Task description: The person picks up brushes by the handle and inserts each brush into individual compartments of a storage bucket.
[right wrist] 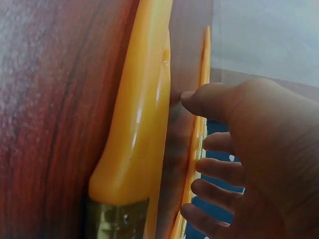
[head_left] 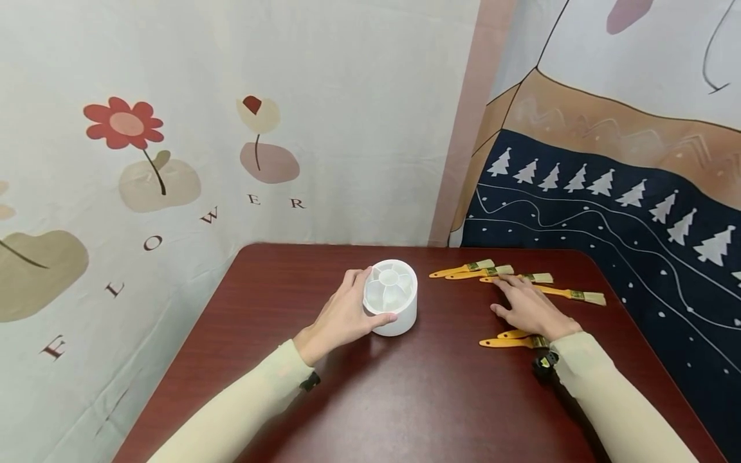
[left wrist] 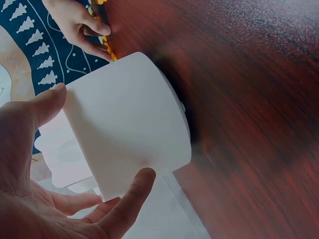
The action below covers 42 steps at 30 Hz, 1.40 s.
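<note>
A white round pen holder [head_left: 408, 316] with several compartments in its top stands at mid-table. My left hand [head_left: 341, 315] grips it from the left, thumb on the near side and fingers on the far side; its smooth wall [left wrist: 129, 114] fills much of the left wrist view. Over on the right, my right hand [head_left: 531, 310] hovers palm down above the far group of paintbrushes [head_left: 463, 268], holding none. Its fingers are spread with the fingertips close to yellow handles; whether they touch cannot be told. Another paintbrush [right wrist: 130, 129] looms large in the right wrist view.
Two more paintbrushes [head_left: 506, 343] lie nearer, partly under the right wrist. One paintbrush [head_left: 589, 298] points its bristles toward the right table edge. A patterned cloth [head_left: 359, 128] hangs along the back of the dark red table [head_left: 440, 411].
</note>
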Motion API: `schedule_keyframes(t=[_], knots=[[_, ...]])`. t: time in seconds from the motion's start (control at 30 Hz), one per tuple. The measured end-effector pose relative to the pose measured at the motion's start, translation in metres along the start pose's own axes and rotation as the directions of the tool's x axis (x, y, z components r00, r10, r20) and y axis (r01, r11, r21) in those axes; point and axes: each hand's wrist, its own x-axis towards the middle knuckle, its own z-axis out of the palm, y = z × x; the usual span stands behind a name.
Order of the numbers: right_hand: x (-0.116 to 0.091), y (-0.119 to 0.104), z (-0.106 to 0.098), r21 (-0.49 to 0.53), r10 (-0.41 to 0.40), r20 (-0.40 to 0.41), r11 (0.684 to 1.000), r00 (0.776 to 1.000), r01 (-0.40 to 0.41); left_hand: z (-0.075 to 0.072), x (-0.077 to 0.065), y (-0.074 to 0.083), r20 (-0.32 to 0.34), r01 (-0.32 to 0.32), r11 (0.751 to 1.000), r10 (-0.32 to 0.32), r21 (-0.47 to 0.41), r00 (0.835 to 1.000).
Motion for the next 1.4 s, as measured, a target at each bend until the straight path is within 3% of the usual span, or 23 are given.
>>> schedule_keyframes(t=[0.2,0.73,1.13,1.4], knots=[[0.001,-0.004,0.002,-0.011,-0.015,-0.015,1.0,1.0,0.015,-0.001,0.0,0.0,-0.007,-0.009,1.0,0.009,0.007,1.0],[0.007,-0.016,-0.006,0.005,-0.166,-0.037,0.986,0.985,0.166,-0.003,0.003,-0.001,-0.018,-0.01,0.999,0.01,0.031,1.0],[0.012,0.002,-0.011,-0.157,-0.095,-0.096,0.984,0.991,0.08,-0.002,0.003,0.001,0.008,0.003,1.0,-0.004,0.03,1.0],[0.008,0.01,-0.008,-0.175,-0.078,-0.11,0.983,0.991,0.058,0.0,0.001,0.0,0.007,0.005,1.0,-0.005,0.028,1.0]])
